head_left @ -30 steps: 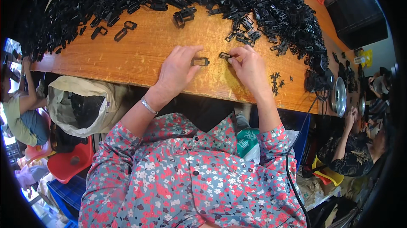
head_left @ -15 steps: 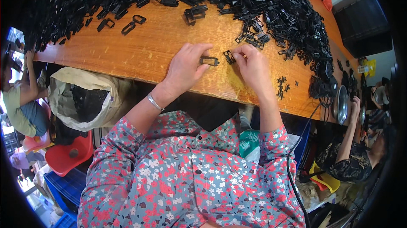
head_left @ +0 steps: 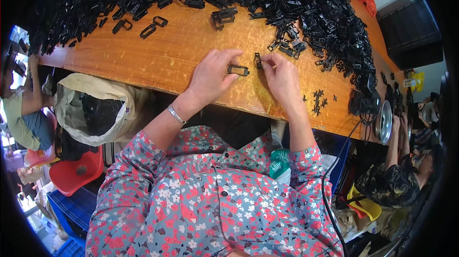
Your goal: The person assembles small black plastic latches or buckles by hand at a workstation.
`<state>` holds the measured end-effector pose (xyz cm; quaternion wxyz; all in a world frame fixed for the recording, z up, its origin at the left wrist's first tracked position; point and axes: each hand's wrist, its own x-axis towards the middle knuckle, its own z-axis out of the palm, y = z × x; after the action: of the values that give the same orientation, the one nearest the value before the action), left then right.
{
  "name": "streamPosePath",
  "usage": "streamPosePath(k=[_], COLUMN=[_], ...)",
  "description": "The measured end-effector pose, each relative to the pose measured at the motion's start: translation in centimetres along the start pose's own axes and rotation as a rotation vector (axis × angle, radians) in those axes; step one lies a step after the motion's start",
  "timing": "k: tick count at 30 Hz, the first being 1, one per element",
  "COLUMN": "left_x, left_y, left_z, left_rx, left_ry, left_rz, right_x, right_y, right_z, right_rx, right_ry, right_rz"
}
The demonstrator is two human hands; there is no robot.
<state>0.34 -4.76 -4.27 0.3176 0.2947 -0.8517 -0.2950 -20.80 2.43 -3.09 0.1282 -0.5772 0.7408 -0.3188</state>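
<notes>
My left hand (head_left: 210, 74) pinches a small black rectangular plastic frame (head_left: 238, 70) by one end, its long side level above the wooden table. Just across from it, my right hand (head_left: 283, 76) grips a second black plastic piece (head_left: 258, 60) between thumb and fingers, held upright and seen nearly edge-on. A small gap separates the two pieces. Several tiny black cross-shaped parts (head_left: 318, 100) lie to the right of my right wrist. Beyond my hands, a few loose frames (head_left: 148, 31) and a small stack of black parts (head_left: 223, 18) sit on the table.
A long heap of black plastic parts (head_left: 330, 27) curves along the table's (head_left: 167, 63) far side. An open pale sack (head_left: 134, 113) stands at the left, near a red chair (head_left: 79, 171). At right are a metal bowl (head_left: 384, 122), a black cable (head_left: 330, 199) and a co-worker's arm (head_left: 393, 144).
The piece in my right hand has turned from showing its open face to nearly edge-on. My right hand has shifted slightly left; my left hand stays almost still.
</notes>
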Motion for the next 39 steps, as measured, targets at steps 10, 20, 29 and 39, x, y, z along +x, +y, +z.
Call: streamPosePath(k=[10, 20, 29, 39], left_x=[0.0, 0.0, -0.1, 0.2], left_y=[-0.1, 0.0, 0.1, 0.0], left_z=[0.2, 0.2, 0.2, 0.0], left_rx=[-0.004, -0.013, -0.018, -0.033], left_ry=[0.013, 0.03, 0.011, 0.006], left_rz=[-0.004, -0.01, -0.037, -0.015], right_x=[-0.4, -0.4, 0.6, 1.0], right_y=[-1.7, -1.8, -1.8, -1.0], right_z=[1.2, 1.7, 1.8, 1.3], right_rx=[-0.128, 0.073, -0.087, -0.139], right_ry=[0.055, 0.126, -0.01, -0.089], right_rz=[-0.07, -0.327, -0.631, -0.683])
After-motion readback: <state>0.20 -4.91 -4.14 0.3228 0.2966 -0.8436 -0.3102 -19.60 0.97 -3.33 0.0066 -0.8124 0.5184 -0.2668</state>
